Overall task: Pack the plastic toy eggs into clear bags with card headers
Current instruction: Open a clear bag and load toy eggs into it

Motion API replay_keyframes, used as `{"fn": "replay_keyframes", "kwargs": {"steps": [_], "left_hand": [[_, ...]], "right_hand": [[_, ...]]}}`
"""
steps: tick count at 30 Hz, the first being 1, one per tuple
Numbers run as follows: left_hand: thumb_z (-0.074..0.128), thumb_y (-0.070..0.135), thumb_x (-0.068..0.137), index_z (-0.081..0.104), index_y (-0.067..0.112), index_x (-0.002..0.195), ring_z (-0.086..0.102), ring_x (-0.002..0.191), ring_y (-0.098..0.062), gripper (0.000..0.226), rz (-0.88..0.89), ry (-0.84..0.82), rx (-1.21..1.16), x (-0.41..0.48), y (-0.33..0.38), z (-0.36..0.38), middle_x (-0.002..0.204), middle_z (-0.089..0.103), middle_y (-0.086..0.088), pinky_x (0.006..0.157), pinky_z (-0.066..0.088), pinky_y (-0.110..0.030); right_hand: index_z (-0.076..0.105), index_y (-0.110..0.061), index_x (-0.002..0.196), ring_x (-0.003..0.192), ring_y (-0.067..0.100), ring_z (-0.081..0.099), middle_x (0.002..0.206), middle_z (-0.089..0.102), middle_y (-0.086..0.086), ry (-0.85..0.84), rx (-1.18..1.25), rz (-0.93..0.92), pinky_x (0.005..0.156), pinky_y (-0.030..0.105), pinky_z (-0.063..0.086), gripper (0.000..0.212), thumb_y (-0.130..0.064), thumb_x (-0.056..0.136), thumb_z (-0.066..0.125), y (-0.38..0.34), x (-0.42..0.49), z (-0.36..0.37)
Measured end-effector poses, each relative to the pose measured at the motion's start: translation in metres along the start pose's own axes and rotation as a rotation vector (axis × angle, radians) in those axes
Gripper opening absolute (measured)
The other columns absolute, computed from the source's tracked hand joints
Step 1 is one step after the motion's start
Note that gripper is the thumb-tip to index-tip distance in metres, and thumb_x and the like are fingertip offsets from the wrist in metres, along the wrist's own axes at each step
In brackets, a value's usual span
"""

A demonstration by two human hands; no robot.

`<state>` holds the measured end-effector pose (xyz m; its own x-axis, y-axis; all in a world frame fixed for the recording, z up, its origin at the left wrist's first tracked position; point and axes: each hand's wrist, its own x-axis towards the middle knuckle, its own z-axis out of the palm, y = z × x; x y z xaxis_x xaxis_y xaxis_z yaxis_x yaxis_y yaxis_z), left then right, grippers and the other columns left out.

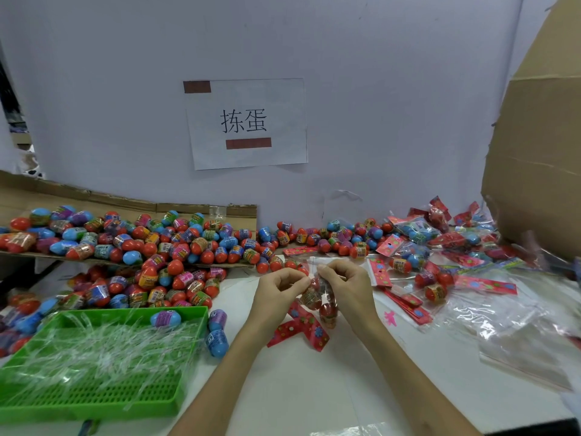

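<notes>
Between the left hand point(278, 291) and right hand point(344, 283), curled fingers point(330, 272) pinch the egg-filled clear bag point(327, 305).

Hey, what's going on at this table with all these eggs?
A person is bagging toy eggs. The left hand and right hand both pinch the top of a clear bag that already holds a few eggs, above the white table. A red card header lies beneath. A heap of loose eggs sits left, filled packs right, and a green tray holds clear strips.
</notes>
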<state>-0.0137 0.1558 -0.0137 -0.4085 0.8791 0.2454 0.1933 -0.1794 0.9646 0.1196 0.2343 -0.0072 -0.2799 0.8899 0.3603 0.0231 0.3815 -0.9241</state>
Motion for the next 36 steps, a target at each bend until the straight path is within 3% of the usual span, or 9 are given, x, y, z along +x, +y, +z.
{"fn": "replay_keyframes", "kwargs": {"steps": [7, 11, 14, 19, 24, 26, 29, 31, 36], "left_hand": [[0.061, 0.006, 0.100, 0.077, 0.026, 0.088, 0.072, 0.085, -0.009, 0.028, 0.036, 0.028, 0.119, 0.000, -0.002, 0.002, 0.085, 0.076, 0.006, 0.076, 0.057, -0.020], [0.069, 0.032, 0.098, 0.076, 0.020, 0.087, 0.071, 0.082, -0.008, 0.017, 0.047, 0.004, 0.058, -0.002, -0.001, 0.003, 0.083, 0.075, 0.004, 0.074, 0.057, -0.020], [0.078, 0.032, 0.091, 0.076, 0.018, 0.088, 0.073, 0.080, -0.010, 0.014, 0.019, -0.012, 0.118, 0.000, -0.002, 0.003, 0.083, 0.077, 0.004, 0.074, 0.059, -0.022], [0.075, 0.015, 0.093, 0.076, 0.011, 0.083, 0.071, 0.075, -0.007, 0.011, -0.043, -0.021, 0.004, 0.001, 0.000, 0.000, 0.078, 0.076, 0.003, 0.070, 0.054, -0.017], [0.071, 0.011, 0.095, 0.074, 0.011, 0.082, 0.068, 0.076, -0.012, 0.014, -0.097, -0.045, -0.042, 0.000, 0.002, 0.001, 0.079, 0.073, -0.002, 0.069, 0.055, -0.023], [0.071, 0.011, 0.095, 0.073, 0.012, 0.080, 0.067, 0.074, -0.011, 0.015, -0.118, -0.052, -0.059, 0.000, 0.003, 0.000, 0.076, 0.072, 0.000, 0.067, 0.054, -0.022], [0.069, 0.014, 0.097, 0.072, 0.014, 0.084, 0.068, 0.078, -0.015, 0.014, -0.218, 0.014, -0.125, 0.001, 0.001, -0.004, 0.081, 0.073, -0.002, 0.068, 0.054, -0.027], [0.068, 0.019, 0.098, 0.071, 0.013, 0.092, 0.069, 0.081, -0.018, 0.009, -0.304, 0.116, -0.241, 0.004, 0.000, -0.008, 0.088, 0.073, -0.006, 0.065, 0.055, -0.028], [0.066, 0.020, 0.099, 0.071, 0.010, 0.100, 0.071, 0.073, -0.016, 0.011, -0.361, 0.231, -0.518, 0.009, 0.002, -0.016, 0.082, 0.076, -0.002, 0.061, 0.056, -0.026]], "right_hand": [[0.071, -0.023, 0.068, 0.066, 0.018, 0.065, 0.069, 0.068, -0.005, 0.032, -0.108, -0.042, 0.064, 0.041, 0.058, 0.028, -0.021, 0.096, 0.068, 0.004, 0.000, 0.001], [0.069, -0.027, 0.067, 0.063, 0.013, 0.063, 0.067, 0.066, -0.008, 0.032, -0.135, -0.119, 0.059, 0.029, 0.055, 0.029, -0.021, 0.095, 0.069, 0.005, 0.000, 0.000], [0.069, -0.021, 0.067, 0.061, 0.013, 0.061, 0.066, 0.065, -0.005, 0.023, -0.125, -0.163, 0.056, 0.027, 0.052, 0.027, -0.021, 0.094, 0.069, 0.005, -0.001, -0.001], [0.069, -0.013, 0.067, 0.064, 0.023, 0.060, 0.065, 0.063, 0.003, 0.009, -0.094, -0.099, 0.062, 0.042, 0.052, 0.029, -0.020, 0.095, 0.068, 0.003, -0.001, 0.001], [0.062, -0.011, 0.060, 0.055, 0.008, 0.048, 0.055, 0.053, -0.002, 0.005, -0.048, -0.036, 0.052, 0.028, 0.043, 0.038, -0.015, 0.098, 0.064, 0.003, 0.000, 0.002], [0.063, -0.015, 0.059, 0.057, 0.010, 0.052, 0.057, 0.057, -0.005, -0.023, 0.050, 0.069, 0.052, 0.024, 0.043, 0.040, -0.017, 0.099, 0.060, 0.002, 0.000, 0.000], [0.077, -0.016, 0.084, 0.078, 0.024, 0.071, 0.085, 0.077, 0.004, -0.057, 0.163, 0.250, 0.068, 0.033, 0.054, 0.044, -0.033, 0.107, 0.044, 0.000, 0.007, -0.010], [0.076, -0.016, 0.097, 0.087, 0.024, 0.073, 0.098, 0.077, 0.005, -0.059, 0.182, 0.284, 0.077, 0.037, 0.055, 0.046, -0.042, 0.108, 0.040, 0.000, 0.012, -0.019], [0.072, -0.016, 0.099, 0.078, 0.019, 0.074, 0.094, 0.076, 0.006, -0.201, 0.228, 0.280, 0.068, 0.031, 0.057, 0.026, -0.035, 0.104, 0.054, 0.000, 0.008, -0.009]]}}
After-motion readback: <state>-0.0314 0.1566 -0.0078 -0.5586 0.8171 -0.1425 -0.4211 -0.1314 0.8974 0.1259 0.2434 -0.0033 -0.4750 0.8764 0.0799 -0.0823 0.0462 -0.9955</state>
